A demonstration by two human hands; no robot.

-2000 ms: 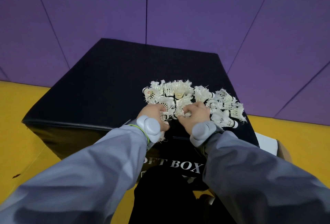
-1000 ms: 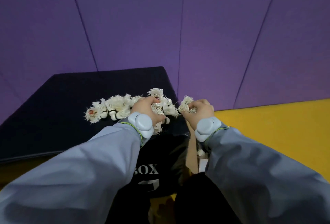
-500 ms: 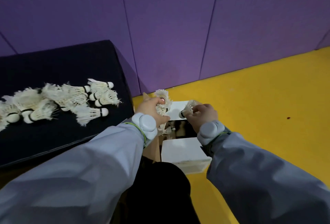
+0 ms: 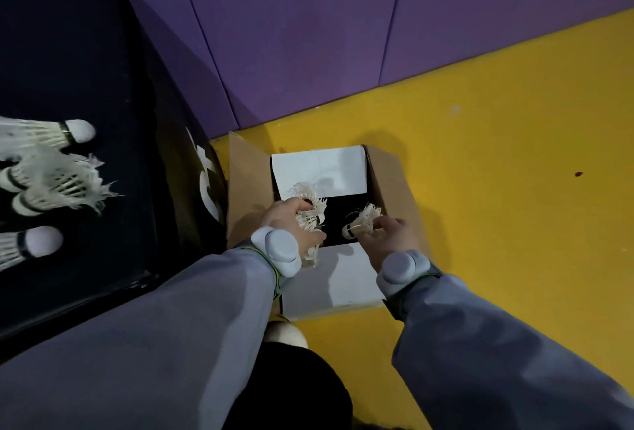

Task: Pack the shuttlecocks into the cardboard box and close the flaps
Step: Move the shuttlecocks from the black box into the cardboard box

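Note:
An open cardboard box (image 4: 391, 186) stands on the yellow floor beside a black padded block, its flaps spread, two of them white. My left hand (image 4: 291, 220) is shut on a bunch of frayed white shuttlecocks (image 4: 310, 208) over the box's dark opening. My right hand (image 4: 387, 235) pinches one shuttlecock (image 4: 362, 222) above the same opening. Several more shuttlecocks (image 4: 44, 172) lie on top of the black block at the far left. What lies inside the box is too dark to see.
The black padded block (image 4: 103, 86) with white lettering fills the left side, touching the box. A purple padded wall (image 4: 308, 24) rises behind. Yellow floor (image 4: 514, 172) stretches to the right. My dark-clad knee (image 4: 291, 378) is below the box.
Both hands lifted shuttlecocks off the pile on the black block and carried them right and down over the open box. My view has swung down to the right.

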